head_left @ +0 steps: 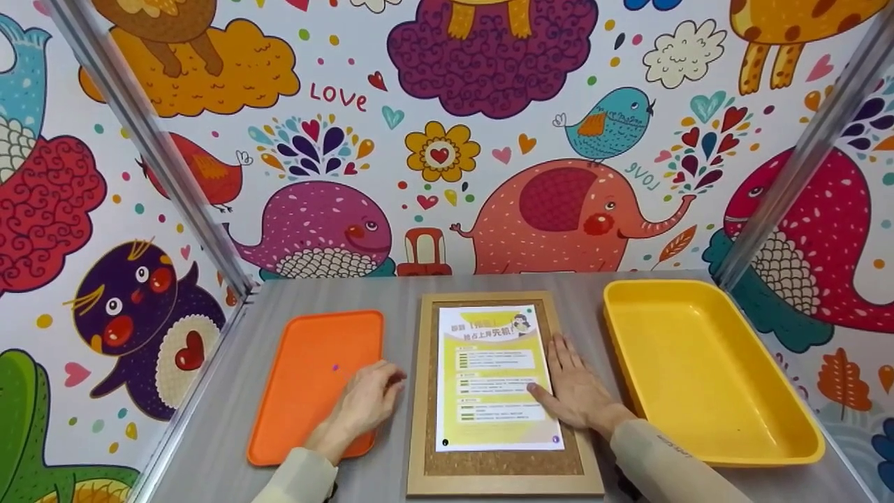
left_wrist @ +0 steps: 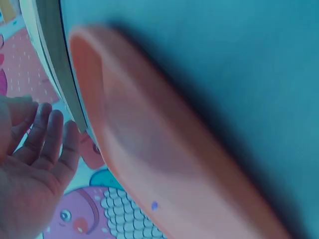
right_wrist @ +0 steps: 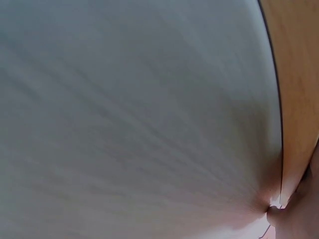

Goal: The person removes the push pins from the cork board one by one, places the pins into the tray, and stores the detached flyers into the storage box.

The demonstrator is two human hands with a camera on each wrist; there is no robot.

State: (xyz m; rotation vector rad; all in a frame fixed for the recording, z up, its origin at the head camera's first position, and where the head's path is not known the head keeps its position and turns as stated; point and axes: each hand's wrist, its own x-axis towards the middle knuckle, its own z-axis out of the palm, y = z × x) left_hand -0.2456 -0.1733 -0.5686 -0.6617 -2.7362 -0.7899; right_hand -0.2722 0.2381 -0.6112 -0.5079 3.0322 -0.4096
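A cork board (head_left: 489, 462) with a light wooden frame lies on the table, and a yellow-and-white printed sheet (head_left: 496, 433) rests on it. Small round pins show at the sheet's corners: a black pin (head_left: 445, 442), a purple pin (head_left: 556, 439) and a dark green pin (head_left: 529, 311). My right hand (head_left: 576, 391) lies along the board's right side, fingers straight, thumb on the sheet's edge. Between board and orange tray (head_left: 307, 440), my left hand (head_left: 367, 398) hovers over the tray's right rim, fingers loosely bent and holding nothing visible. One small purple piece (left_wrist: 154, 205) lies in the tray.
A deep yellow tub (head_left: 712, 377) stands on the right of the grey table (head_left: 405, 300). Walls with cartoon animals (head_left: 433, 161) enclose the back and sides, joined by metal posts (head_left: 150, 143).
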